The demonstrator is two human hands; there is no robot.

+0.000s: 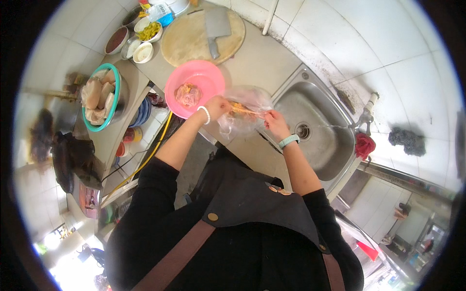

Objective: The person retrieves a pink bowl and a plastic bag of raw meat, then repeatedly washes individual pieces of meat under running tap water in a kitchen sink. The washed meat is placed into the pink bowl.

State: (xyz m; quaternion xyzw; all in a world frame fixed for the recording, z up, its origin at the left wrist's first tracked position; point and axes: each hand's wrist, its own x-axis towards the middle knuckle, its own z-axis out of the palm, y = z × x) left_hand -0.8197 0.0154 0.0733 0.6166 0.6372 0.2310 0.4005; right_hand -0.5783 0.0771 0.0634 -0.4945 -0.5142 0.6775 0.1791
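Observation:
A clear plastic bag (pixel 255 95) lies spread on the counter between the pink plastic basin and the sink. Raw meat with yellow fat (pixel 236 109) shows inside it. My left hand (pixel 217 108), with a white bead bracelet at the wrist, pinches the bag's left side close to the basin. Its right side is gripped by my right hand (pixel 276 125), which has a pale green band on the wrist. A pale strip stretches between both hands; whether it is bag rim or meat, I cannot tell. The pink basin (pixel 214 77) holds a small heap of raw meat (pixel 188 95).
A steel sink (pixel 320 152) lies to the right, with water running from its tap (pixel 365 115). Beyond the basin, a cleaver (pixel 217 27) rests on a round chopping board (pixel 182 40). Small bowls (pixel 142 53) and a teal-rimmed tub (pixel 117 95) of pale pieces stand left.

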